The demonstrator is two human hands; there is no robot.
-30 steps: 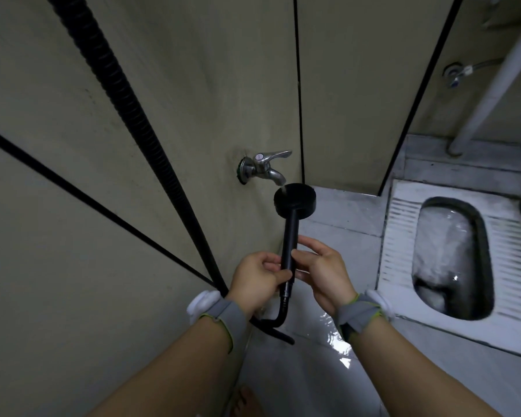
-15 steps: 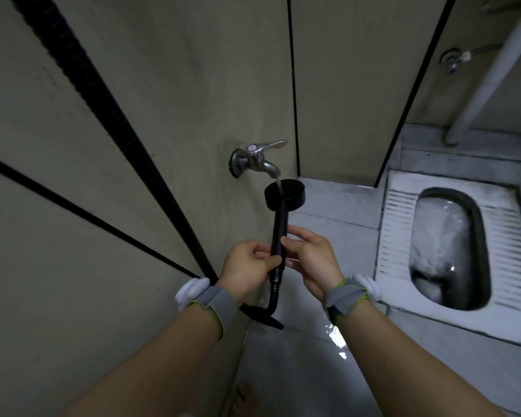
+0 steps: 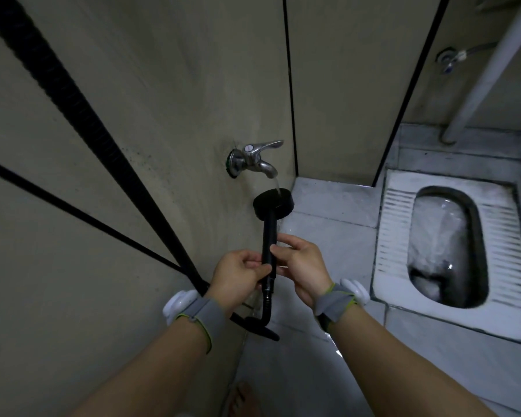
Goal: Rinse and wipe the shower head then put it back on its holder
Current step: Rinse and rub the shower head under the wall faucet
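Observation:
The black shower head (image 3: 273,204) stands upright on its long handle under the chrome wall tap (image 3: 254,160). A thin stream of water runs from the spout onto the round head's top right. My left hand (image 3: 237,276) grips the lower handle from the left. My right hand (image 3: 301,266) pinches the handle from the right, fingers curled round it. The black ribbed hose (image 3: 73,94) runs from the handle's bottom up along the left wall. The shower holder is out of view.
A white squat toilet (image 3: 451,248) lies in the floor on the right. The wet grey tiled floor (image 3: 328,212) spreads below the tap. A white pipe (image 3: 491,64) and a small valve (image 3: 447,58) are on the far right wall. My bare foot (image 3: 241,400) shows at the bottom.
The round head has come under the spout, and water now falls onto it. Both hands kept their hold on the handle.

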